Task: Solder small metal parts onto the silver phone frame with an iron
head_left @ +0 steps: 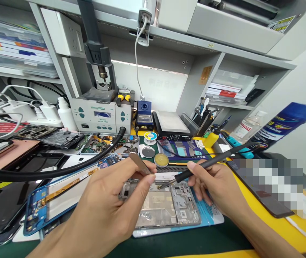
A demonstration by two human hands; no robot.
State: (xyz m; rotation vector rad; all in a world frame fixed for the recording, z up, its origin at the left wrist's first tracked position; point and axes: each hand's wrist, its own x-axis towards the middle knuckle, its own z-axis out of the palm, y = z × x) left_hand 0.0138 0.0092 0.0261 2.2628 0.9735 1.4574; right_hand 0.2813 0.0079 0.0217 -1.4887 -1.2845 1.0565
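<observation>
Pinched between the fingers and thumb of my left hand (112,197) is a pair of tweezers (140,164), angled down over a phone frame (160,208). My right hand (217,182) grips a soldering iron (209,163) like a pen. The iron's tip points at the upper part of the frame, close to where the tweezers point; whether either touches it I cannot tell. The metal frame lies flat on a blue and white packet (212,213). My left hand hides the frame's left end.
A tin of yellowish paste (161,160), a solder reel (150,137) and a hot plate (173,123) stand behind the frame. The hot-air station (101,116) is at back left, its black hose (88,168) crossing leftward. Phone parts (64,200) lie left, a dark phone (260,190) right.
</observation>
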